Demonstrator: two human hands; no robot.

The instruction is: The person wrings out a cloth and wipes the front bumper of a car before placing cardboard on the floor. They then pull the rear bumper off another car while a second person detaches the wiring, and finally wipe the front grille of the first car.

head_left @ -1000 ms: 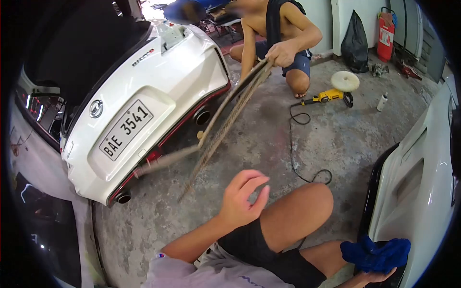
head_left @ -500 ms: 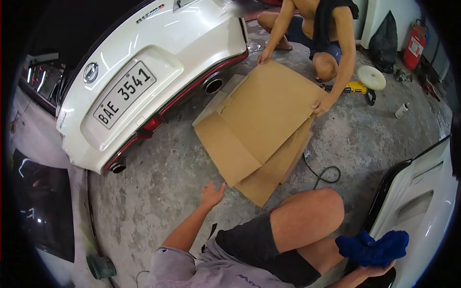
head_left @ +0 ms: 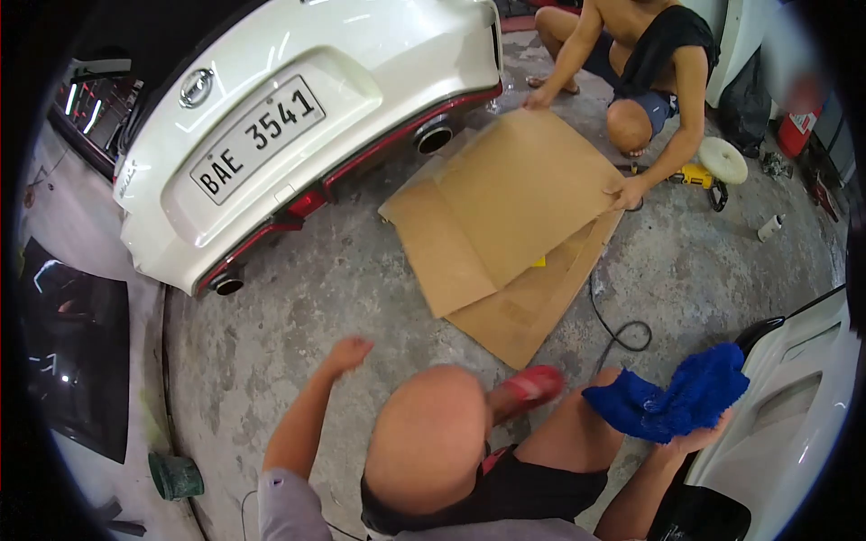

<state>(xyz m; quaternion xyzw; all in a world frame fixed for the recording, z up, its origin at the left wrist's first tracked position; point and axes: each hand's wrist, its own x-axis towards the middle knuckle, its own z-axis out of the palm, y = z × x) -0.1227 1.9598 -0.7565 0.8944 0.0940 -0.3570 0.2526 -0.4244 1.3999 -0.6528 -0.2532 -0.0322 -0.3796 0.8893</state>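
Observation:
My right hand [head_left: 702,436] grips a fluffy blue cloth [head_left: 672,401] from below, beside the white car part at the right. Away from the cardboard, over the bare floor at centre left, is my left hand [head_left: 350,354]; motion blurs its fingers, and no object shows in it. Flat cardboard sheets [head_left: 532,198] lie overlapped on the floor behind the white car [head_left: 343,108]. A crouching person [head_left: 672,81] holds the top sheet by two of its edges. A small yellow patch shows between the sheets.
A yellow power tool [head_left: 695,174] with a round white pad [head_left: 723,160], a small white bottle [head_left: 770,228] and a red extinguisher [head_left: 796,133] are at the upper right. A black cable [head_left: 631,335] curls on the floor. A dark green bucket [head_left: 177,476] stands at lower left.
My legs have shifted left, and a red shoe now shows. My left hand has drawn back from the cardboard's corner. The blue cloth has risen. The top sheet has shifted against the lower one.

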